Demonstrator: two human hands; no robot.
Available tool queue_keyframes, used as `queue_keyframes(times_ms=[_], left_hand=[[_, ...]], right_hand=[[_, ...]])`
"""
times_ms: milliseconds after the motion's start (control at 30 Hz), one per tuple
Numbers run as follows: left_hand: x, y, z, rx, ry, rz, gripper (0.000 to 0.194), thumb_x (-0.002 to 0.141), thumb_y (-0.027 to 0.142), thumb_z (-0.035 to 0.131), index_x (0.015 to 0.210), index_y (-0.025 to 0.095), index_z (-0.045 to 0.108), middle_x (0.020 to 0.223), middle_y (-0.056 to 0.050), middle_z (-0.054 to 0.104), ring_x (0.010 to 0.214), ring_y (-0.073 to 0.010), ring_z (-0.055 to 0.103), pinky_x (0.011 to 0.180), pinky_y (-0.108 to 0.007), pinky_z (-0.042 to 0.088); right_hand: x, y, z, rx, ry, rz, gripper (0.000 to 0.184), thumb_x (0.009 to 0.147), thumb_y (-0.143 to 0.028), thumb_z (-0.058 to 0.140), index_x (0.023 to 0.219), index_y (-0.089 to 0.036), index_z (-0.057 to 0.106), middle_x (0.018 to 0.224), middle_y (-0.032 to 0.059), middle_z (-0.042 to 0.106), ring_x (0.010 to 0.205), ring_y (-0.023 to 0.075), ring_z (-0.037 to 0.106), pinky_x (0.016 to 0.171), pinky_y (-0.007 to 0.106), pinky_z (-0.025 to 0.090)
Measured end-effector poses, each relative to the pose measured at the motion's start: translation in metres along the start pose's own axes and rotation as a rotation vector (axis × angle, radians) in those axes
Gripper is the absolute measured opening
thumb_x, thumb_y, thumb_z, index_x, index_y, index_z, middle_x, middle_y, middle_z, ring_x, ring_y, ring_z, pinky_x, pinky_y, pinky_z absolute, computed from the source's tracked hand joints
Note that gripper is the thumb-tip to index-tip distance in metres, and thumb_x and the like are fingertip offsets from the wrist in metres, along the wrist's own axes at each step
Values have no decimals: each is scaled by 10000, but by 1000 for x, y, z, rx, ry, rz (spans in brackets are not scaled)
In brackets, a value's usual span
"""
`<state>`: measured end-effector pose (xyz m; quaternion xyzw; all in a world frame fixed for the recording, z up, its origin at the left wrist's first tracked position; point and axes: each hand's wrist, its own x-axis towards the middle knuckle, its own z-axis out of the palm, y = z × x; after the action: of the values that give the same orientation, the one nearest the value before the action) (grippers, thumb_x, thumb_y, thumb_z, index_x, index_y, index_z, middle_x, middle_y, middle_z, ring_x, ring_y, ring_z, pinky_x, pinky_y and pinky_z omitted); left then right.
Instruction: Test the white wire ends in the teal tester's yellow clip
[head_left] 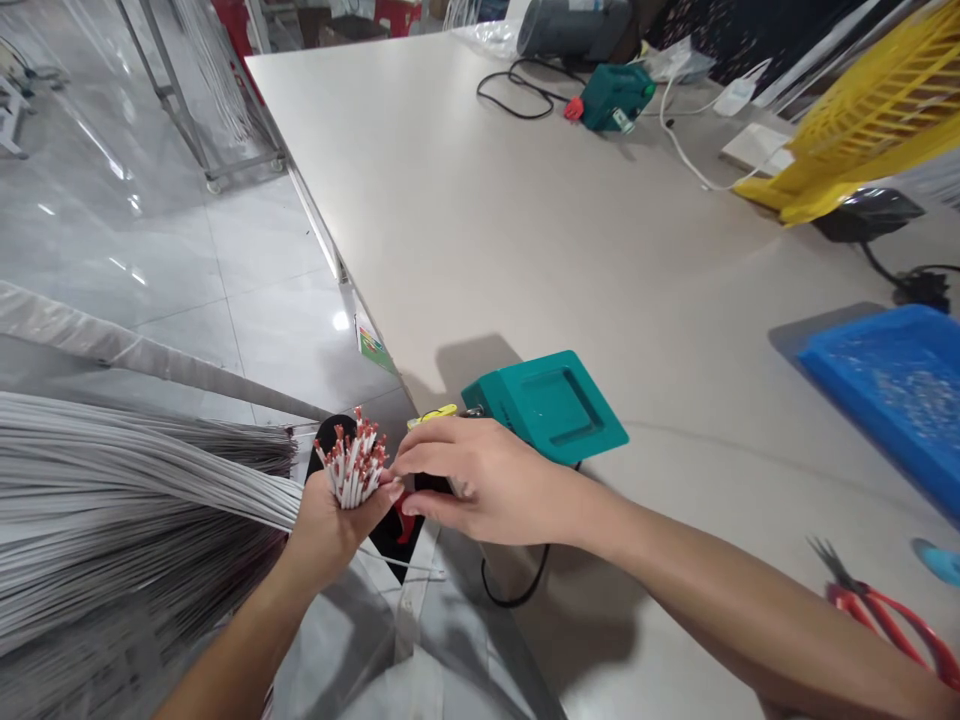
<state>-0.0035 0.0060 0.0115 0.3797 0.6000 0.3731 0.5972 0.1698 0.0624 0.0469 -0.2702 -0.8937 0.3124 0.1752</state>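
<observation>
My left hand (pixel 330 530) is closed around a bundle of white wires (pixel 356 470) whose reddish, copper-coloured ends stick up above the fist. Just to its right, my right hand (pixel 502 480) has its thumb and fingers apart, with nothing visible between them. Its fingertips come close to the left thumb and the wire ends; whether they touch, I cannot tell. Behind the right hand, a teal machine (pixel 570 400) sits at the table's edge, partly covered by that hand. Yellow and red parts of something dark show between and below the hands.
Long white wires (pixel 135 470) lie in a rack on the left. On the table (pixel 600 260) are red-handled pliers (pixel 862 600), a blue tray (pixel 892 390), a yellow fan (pixel 870 110), a dark green device (pixel 616 97) and loose cables. A wheeled metal frame (pixel 176 100) stands beyond.
</observation>
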Motion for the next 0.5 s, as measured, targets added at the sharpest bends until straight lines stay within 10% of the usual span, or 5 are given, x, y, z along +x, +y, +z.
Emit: queue_keyframes(times_ms=[300, 500], left_hand=[[1, -5, 2, 25, 25, 64, 95, 608, 197, 707, 630, 151, 626, 607, 0, 601, 577, -135, 538, 543, -240, 460], [-2, -5, -5, -90, 24, 176, 69, 629, 183, 703, 645, 164, 638, 663, -11, 616, 611, -131, 550, 574, -243, 458]], right_hand=[[3, 6, 5, -21, -5, -22, 155, 840, -174, 509, 824, -165, 663, 840, 56, 661, 774, 153, 603, 657, 265, 468], [5, 5, 18, 492, 135, 111, 85, 780, -140, 570, 743, -139, 646, 717, 30, 617, 649, 108, 553, 613, 241, 448]])
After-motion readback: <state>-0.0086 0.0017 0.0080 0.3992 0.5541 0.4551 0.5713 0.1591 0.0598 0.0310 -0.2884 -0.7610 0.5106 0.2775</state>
